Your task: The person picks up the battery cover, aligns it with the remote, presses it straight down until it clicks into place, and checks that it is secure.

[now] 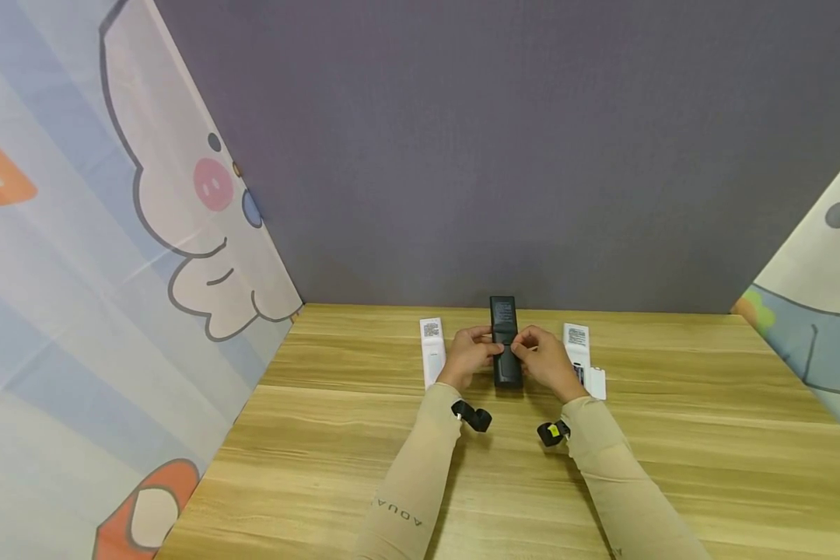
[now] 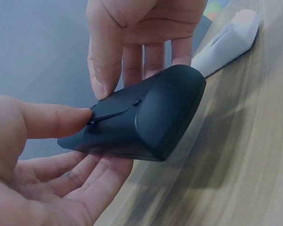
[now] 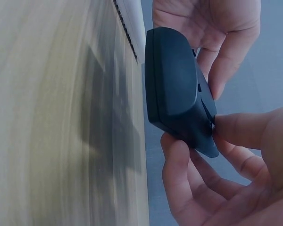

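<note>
The black remote (image 1: 505, 334) was held back-side up near the desk's (image 1: 322, 467) far edge, its near end raised above the surface. The left hand (image 1: 469, 356) gripped one long side, thumb on the back, fingers beneath; the right hand (image 1: 544, 362) gripped the other likewise. The casing was judged light and stiff, its smooth finish possibly slippery and the seam (image 2: 111, 116) across its back the likely weak spot. The long sides were judged the soundest hold. A dark gap showed at that seam; contents could not be seen.

To the right, nearer the desk's far right corner, a white remote (image 1: 577, 341) had its battery compartment uncovered, with dark cells (image 1: 579, 373) apparently inside; a white cover (image 1: 598, 383) lay just beside. The left-hand white remote (image 1: 432, 350), toward the far left corner, showed no visible contents.
</note>
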Demonstrator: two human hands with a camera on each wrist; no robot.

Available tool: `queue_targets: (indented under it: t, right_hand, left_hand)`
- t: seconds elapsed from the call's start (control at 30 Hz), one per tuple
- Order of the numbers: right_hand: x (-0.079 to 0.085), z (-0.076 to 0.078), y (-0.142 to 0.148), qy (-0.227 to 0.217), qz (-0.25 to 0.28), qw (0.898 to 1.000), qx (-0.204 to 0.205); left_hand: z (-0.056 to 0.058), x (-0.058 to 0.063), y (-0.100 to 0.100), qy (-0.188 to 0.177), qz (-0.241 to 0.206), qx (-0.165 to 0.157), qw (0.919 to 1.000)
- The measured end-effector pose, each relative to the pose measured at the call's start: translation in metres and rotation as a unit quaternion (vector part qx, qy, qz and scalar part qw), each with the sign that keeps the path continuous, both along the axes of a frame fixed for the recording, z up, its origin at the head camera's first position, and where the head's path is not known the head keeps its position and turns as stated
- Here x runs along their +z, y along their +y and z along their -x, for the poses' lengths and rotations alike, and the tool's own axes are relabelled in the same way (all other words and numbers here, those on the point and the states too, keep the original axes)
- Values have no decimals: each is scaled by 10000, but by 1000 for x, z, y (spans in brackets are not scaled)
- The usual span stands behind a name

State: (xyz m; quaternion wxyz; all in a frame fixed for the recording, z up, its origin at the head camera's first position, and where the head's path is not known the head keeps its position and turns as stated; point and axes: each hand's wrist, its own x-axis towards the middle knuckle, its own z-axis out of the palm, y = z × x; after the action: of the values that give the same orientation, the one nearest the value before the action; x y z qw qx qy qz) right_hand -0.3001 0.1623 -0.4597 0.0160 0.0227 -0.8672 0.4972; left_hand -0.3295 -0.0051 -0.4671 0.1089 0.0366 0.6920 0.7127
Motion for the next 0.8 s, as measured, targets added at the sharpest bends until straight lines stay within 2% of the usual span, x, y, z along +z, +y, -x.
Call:
queue_targets:
  t: [0.6, 0.8]
  right_hand:
    - [-1, 0, 0, 63, -47, 10000, 9]
    - [0, -1, 0, 101, -36, 9999, -33]
  left_hand:
    - [0, -1, 1, -129, -37, 56, 9999]
    - [0, -1, 3, -71, -12, 90, 9999]
